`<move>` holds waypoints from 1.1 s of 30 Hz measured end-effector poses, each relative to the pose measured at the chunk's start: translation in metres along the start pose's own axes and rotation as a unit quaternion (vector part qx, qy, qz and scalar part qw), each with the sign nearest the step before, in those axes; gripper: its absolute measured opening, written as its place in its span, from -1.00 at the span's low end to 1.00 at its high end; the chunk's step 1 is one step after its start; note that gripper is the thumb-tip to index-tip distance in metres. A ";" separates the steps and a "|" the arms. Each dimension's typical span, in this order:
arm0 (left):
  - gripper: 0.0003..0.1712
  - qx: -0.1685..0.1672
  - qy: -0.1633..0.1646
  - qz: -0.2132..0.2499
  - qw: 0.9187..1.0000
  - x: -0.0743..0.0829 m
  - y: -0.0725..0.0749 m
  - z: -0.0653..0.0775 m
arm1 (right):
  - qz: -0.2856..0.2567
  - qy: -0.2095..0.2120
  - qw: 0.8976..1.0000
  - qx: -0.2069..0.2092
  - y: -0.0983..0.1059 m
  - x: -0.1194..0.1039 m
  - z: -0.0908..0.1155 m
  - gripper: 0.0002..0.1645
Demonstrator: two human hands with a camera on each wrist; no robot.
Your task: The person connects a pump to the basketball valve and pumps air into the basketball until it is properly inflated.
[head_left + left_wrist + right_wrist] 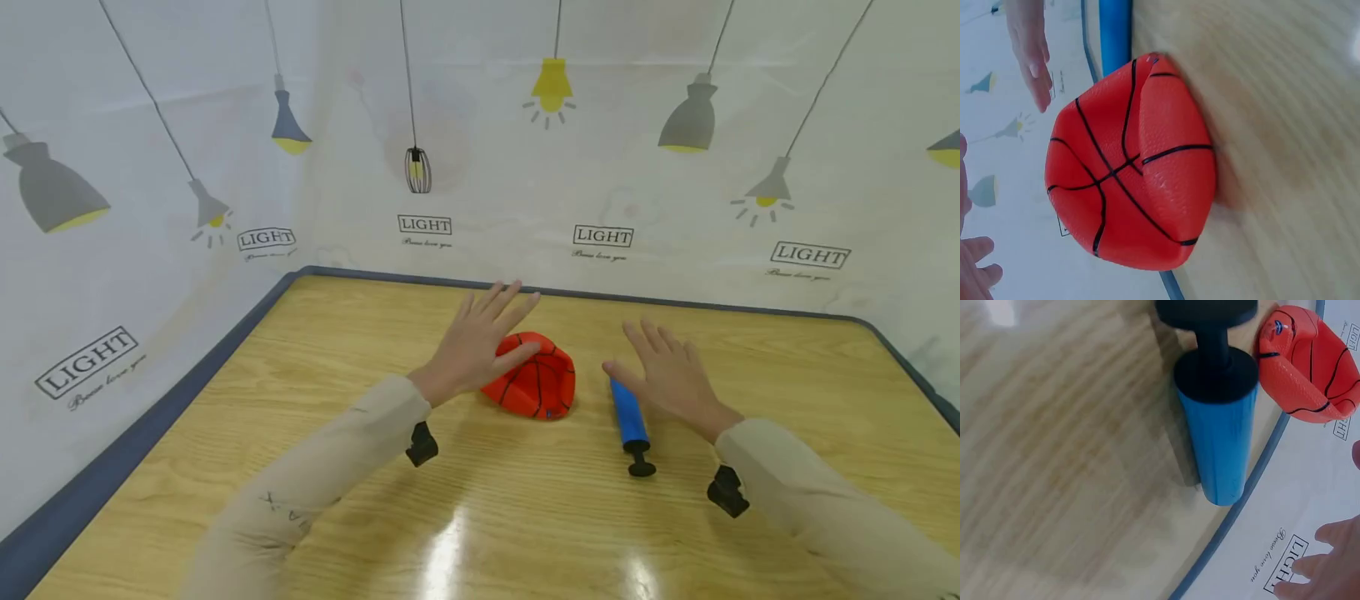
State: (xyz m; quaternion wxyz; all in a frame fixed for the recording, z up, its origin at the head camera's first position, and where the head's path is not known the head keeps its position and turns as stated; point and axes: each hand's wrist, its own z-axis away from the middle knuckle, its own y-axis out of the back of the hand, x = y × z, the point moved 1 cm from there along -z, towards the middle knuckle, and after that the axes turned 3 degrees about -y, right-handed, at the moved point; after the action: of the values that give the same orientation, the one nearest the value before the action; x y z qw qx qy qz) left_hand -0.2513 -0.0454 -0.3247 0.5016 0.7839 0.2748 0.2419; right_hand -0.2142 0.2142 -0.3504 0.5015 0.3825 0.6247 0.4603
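Note:
A deflated red basketball (528,387) with black lines lies on the table, its top caved in. My left hand (476,342) is above its left side with fingers spread, and part of the ball is hidden behind it. To the right of the ball lies a blue hand pump (630,417) with a black handle pointing toward me. Over the pump's far end hovers my right hand (671,375), fingers extended. In the left wrist view the dented ball (1129,169) shows fully; the right wrist view shows the pump (1219,437) close up. Neither hand holds anything.
The wood-grain table (360,517) has a dark blue edge (420,286). Behind and to the left stands a pale curtain (495,167) printed with lamps and the word LIGHT. Each wrist carries a small black camera mount (422,446).

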 end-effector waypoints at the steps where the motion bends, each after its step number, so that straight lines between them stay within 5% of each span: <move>1: -0.29 0.007 -0.009 0.003 1.000 0.001 0.000 0.003 | -0.004 0.001 1.000 -0.002 -0.001 0.000 0.001 -0.05; 11: -0.39 0.101 -0.105 0.034 0.989 0.004 -0.009 0.026 | -0.045 0.016 0.999 -0.013 -0.012 0.004 0.011 0.00; 16: -0.46 0.112 -0.122 0.053 0.985 0.006 -0.013 0.032 | -0.106 0.006 0.994 -0.037 -0.017 0.007 0.012 0.01; 22: -0.47 0.088 -0.127 0.078 0.985 0.007 -0.021 0.036 | -0.154 -0.007 0.987 -0.053 -0.026 0.011 0.013 0.00; 33: -0.41 -0.061 -0.065 0.077 0.993 0.007 -0.039 0.036 | -0.176 -0.030 0.983 -0.043 -0.035 0.014 0.011 -0.04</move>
State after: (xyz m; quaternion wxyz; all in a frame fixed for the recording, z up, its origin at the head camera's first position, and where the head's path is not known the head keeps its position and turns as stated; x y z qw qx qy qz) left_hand -0.2301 -0.0510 -0.3735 0.5453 0.7847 0.1650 0.2442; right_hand -0.2073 0.2197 -0.3886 0.6095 0.2585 0.6461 0.3799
